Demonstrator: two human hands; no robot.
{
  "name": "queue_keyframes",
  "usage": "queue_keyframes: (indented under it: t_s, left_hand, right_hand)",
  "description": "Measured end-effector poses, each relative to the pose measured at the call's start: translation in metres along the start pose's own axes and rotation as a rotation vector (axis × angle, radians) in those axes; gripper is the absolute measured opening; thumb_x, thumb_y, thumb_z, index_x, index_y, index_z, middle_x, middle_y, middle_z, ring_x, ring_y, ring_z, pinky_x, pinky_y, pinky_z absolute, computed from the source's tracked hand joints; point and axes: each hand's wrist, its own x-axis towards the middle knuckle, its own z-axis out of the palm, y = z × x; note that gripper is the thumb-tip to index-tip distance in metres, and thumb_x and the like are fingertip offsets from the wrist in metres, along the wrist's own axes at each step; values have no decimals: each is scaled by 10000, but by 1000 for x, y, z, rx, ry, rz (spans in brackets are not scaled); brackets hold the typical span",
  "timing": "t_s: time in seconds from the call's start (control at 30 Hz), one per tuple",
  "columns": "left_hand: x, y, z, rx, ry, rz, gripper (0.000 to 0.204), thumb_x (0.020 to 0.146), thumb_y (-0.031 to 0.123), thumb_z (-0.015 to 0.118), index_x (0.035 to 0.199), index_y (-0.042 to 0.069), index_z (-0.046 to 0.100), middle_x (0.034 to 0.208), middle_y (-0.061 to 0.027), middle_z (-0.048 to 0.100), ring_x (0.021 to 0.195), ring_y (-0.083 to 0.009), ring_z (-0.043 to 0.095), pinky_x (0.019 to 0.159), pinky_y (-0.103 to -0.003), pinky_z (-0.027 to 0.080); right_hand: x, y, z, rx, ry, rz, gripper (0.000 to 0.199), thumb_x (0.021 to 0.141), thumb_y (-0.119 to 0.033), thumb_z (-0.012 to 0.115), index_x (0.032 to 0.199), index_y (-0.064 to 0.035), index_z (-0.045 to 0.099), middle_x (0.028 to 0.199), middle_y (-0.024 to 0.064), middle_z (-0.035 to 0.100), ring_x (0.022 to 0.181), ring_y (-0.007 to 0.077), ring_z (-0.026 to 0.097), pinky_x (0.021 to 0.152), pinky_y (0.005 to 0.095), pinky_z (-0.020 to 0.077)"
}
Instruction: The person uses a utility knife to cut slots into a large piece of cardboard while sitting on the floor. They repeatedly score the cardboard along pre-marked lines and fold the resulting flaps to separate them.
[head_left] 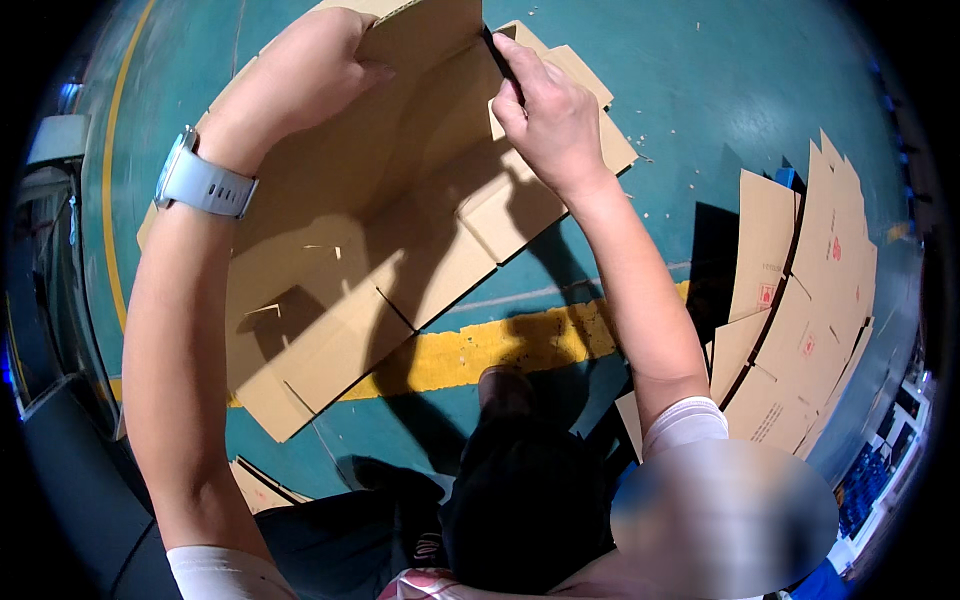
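A large brown cardboard sheet (330,235), creased and slotted into flaps, lies partly opened out on the floor in front of me. One of its panels (435,55) stands raised at the top of the view. My left hand (325,70), with a pale watch on the wrist, grips this panel at its left edge; most of the fingers are hidden. At the panel's right edge, my right hand (555,115) is closed around a slim black object (498,58), whose kind I cannot make out.
To the right stands a row of flattened brown cartons (815,270) with red print. A yellow floor stripe (470,355) crosses the green floor (690,100), where small scraps lie. Dark equipment (70,480) is at the left. My shoe (505,388) is near the stripe.
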Motion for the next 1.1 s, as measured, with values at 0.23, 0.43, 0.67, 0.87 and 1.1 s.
queue_keyframes:
  t_s: [0.23,0.43,0.67,0.87,1.1]
  left_hand:
    - [13,-4,2,25,-34,-46,286,814,169,685,976,-62,640,854,-267,635,747,-401,615,684,-418,490]
    - [21,29,-2,-40,24,9,235,788,144,667,941,-34,650,858,-251,640,783,-375,635,670,-405,498]
    - [16,43,-14,-46,11,-44,124,767,91,630,800,-20,673,804,-246,638,719,-361,650,616,-373,498]
    - [25,20,5,37,111,-45,148,752,109,677,803,-30,674,822,-261,635,765,-390,650,643,-396,508]
    - [22,29,-2,65,103,-13,188,749,133,707,834,-31,673,832,-259,640,791,-410,640,678,-414,515]
  right_hand:
    - [-1,1,-2,-29,-28,-42,408,738,-51,633,1144,-71,596,738,75,626,725,238,640,590,375,517]
    - [-5,3,-9,-91,-76,-84,419,731,-59,640,1147,-73,591,746,73,618,724,235,635,583,368,511]
    - [1,7,0,-92,-57,-114,410,746,-74,641,1152,-76,593,731,75,608,719,238,630,582,377,505]
    - [-3,10,0,-61,-63,-131,412,749,-73,638,1159,-75,594,732,83,608,727,245,629,607,383,509]
    - [-7,10,-3,-56,-74,-111,411,754,-76,637,1162,-74,591,736,83,612,728,245,627,616,379,512]
